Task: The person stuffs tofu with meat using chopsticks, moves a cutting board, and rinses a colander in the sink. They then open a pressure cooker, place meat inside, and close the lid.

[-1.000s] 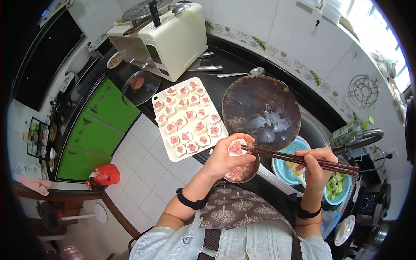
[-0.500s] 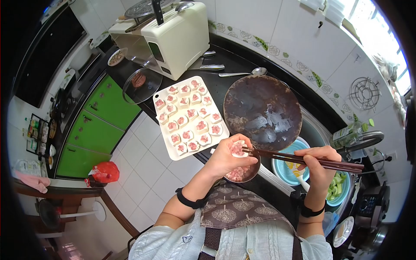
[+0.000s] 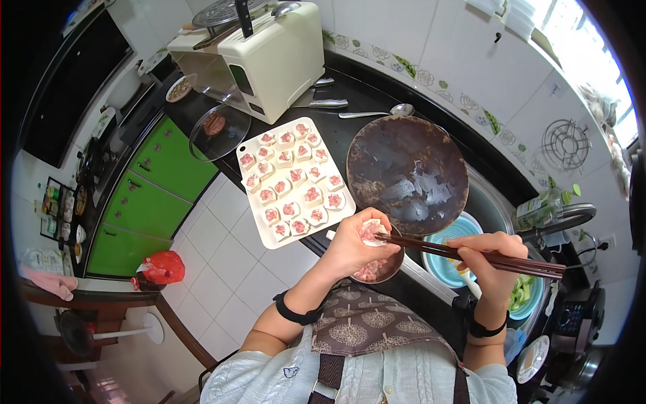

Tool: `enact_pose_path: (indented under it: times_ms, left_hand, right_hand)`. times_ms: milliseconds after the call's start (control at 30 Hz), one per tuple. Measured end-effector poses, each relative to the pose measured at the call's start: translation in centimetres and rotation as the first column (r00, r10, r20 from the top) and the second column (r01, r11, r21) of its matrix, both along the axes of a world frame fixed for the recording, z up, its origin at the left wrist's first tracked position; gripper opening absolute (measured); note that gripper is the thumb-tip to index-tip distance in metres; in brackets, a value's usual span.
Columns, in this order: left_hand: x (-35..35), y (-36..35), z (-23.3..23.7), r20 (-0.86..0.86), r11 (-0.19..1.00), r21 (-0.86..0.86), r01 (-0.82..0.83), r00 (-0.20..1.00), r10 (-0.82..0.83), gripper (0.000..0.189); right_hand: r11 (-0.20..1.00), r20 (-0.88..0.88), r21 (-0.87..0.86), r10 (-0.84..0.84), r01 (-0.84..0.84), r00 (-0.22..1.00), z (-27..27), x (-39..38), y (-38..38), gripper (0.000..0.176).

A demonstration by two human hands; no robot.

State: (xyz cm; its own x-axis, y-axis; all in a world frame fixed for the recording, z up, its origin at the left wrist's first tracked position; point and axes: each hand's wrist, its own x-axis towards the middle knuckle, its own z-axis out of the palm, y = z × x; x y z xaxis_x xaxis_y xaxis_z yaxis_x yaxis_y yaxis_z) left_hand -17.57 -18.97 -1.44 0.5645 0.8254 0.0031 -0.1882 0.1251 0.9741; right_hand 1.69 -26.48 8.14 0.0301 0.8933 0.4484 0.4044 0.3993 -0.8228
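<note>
My left hand (image 3: 353, 244) holds a white tofu piece (image 3: 372, 231) with pink minced meat on it, above a small bowl of minced meat (image 3: 377, 271). Dark chopsticks (image 3: 471, 255) are gripped in my right hand (image 3: 490, 259), their tips touching the meat on the piece. To the left of my left hand lies a cream cutting board (image 3: 268, 232) bearing several white pieces topped with pink meat. A large dark wok (image 3: 408, 176) sits just beyond my hands.
A blue basket (image 3: 447, 264) and a basket of green vegetables (image 3: 523, 294) sit by the sink at right. A cream appliance (image 3: 279, 64), a spoon (image 3: 402, 111) and a glass lid (image 3: 221, 132) are at the back. A faucet (image 3: 572, 215) juts in.
The chopsticks have tilted, their rear ends now lower, and their tips press on the meat. My right hand has shifted slightly; my left hand still holds the piece.
</note>
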Motion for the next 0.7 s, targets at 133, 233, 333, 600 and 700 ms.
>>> enact_pose_path:
  times_ms: [133,233,333,600,700]
  left_hand:
    - [0.1,-0.1,0.0,0.057,0.998,-0.052,-0.025,0.998,0.028,0.027]
    - [0.0,0.0,0.4,0.042,0.996,-0.093,0.0,0.999,0.004,0.028]
    - [0.0,-0.1,0.6,0.062,0.998,-0.055,-0.003,0.998,0.007,0.027]
    - [0.0,-0.1,0.6,0.062,0.985,-0.169,-0.013,0.998,0.024,0.027]
    - [0.1,0.0,0.6,0.036,0.993,-0.114,0.007,0.999,-0.003,0.027]
  right_hand:
    - [0.998,-0.209,0.037,-0.048,0.057,0.977,-0.4,0.0,-0.1,0.008]
    - [0.996,-0.163,-0.051,-0.077,0.069,0.984,-0.9,-0.1,0.0,0.007]
    - [0.998,-0.216,-0.045,-0.042,0.033,0.975,-1.6,-0.2,0.1,0.007]
    - [0.999,-0.242,-0.007,-0.049,0.049,0.969,-1.4,0.2,-0.2,0.008]
    - [0.997,-0.29,-0.041,-0.068,0.059,0.955,-1.9,0.2,-0.1,0.008]
